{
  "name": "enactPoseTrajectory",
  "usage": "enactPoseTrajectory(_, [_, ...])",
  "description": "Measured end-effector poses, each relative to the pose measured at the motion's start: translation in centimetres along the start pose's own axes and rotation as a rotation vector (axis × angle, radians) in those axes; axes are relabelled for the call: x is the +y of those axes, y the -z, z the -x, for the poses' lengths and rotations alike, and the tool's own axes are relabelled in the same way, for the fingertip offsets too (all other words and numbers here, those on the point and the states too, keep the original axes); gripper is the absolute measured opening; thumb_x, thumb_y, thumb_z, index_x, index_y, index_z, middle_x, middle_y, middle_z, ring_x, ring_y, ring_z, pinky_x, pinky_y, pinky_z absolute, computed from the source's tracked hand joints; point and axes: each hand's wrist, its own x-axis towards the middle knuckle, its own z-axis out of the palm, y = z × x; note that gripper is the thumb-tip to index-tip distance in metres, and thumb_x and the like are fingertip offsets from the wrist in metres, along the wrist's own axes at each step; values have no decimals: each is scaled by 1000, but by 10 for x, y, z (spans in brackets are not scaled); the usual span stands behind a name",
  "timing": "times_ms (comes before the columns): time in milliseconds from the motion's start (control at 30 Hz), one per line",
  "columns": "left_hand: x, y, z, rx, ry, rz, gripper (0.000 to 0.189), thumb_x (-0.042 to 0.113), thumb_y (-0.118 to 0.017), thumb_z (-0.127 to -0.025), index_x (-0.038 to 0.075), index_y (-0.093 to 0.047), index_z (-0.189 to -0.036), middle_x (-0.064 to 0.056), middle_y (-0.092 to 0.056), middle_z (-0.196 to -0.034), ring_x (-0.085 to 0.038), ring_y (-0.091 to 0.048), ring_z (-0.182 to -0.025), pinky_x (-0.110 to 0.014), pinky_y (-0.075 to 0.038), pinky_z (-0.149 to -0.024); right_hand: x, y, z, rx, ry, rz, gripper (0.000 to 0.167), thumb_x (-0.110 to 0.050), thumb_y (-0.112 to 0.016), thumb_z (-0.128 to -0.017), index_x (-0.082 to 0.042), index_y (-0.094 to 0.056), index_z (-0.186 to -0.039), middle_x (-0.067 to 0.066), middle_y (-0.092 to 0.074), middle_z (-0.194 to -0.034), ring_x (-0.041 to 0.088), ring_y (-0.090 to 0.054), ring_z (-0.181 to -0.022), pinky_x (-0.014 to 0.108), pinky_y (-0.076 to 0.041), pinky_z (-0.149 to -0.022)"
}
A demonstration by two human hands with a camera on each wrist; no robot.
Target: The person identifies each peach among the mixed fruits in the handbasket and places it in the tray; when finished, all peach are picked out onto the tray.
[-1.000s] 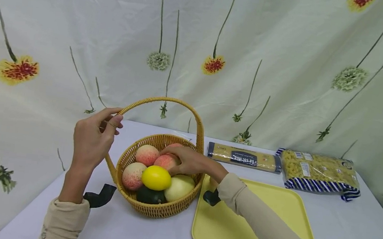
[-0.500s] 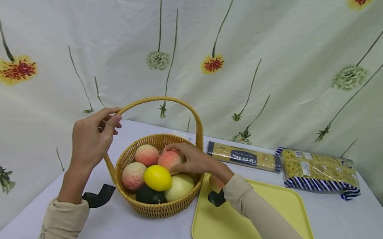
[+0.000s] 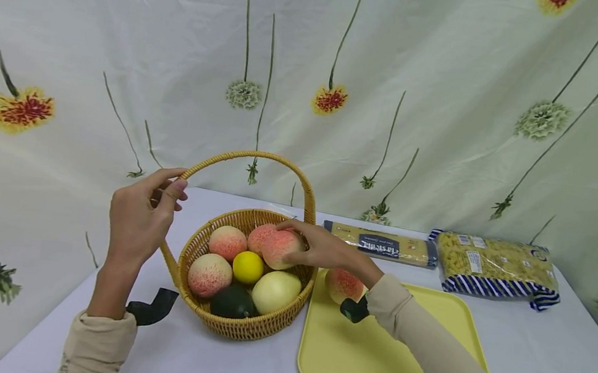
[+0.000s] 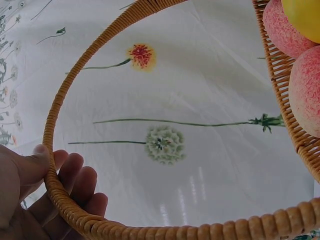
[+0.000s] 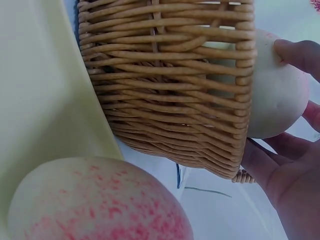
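Note:
With thumb and fingers my left hand grips the handle of a wicker basket, on the handle's left side. Inside the basket, at its right rear, my right hand holds a pink-and-cream peach; in the right wrist view, the fingers spread round this peach at the rim. Around it lie other peaches, a yellow lemon, a pale yellow-green fruit and a dark green fruit. Another peach rests on a yellow tray, beneath my right forearm.
Behind the tray lie a long pack of pasta and a bag of short pasta with striped ends. A white cloth covers the table, and a flower-printed curtain hangs at the back.
My right hand has drawn its peach rightward and up toward the rim. The lemon has rolled back into the middle of the basket. My left hand keeps its hold on the handle.

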Motion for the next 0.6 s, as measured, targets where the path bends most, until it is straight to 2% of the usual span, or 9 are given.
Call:
enactPoseTrajectory(367, [1, 0, 0, 3, -7, 4, 27, 19, -60, -95, 8, -67, -119, -16, -70, -80, -28, -66, -65, -6, -36, -51, 0, 6, 12, 33, 3, -36, 56, -27, -67, -90, -18, -45, -141, 4, -51, -135, 16, -56, -102, 33, -49, -84])
enactPoseTrajectory(600, [0, 0, 0, 5, -4, -14, 27, 19, -59, -96, 8, -68, -119, -14, -70, -78, -26, -65, -64, -7, -38, -50, -2, 8, 20, 31, 25, -55, 57, -27, -66, -91, -13, -44, -142, 7, -53, -133, 20, -56, -109, 33, -50, -84])
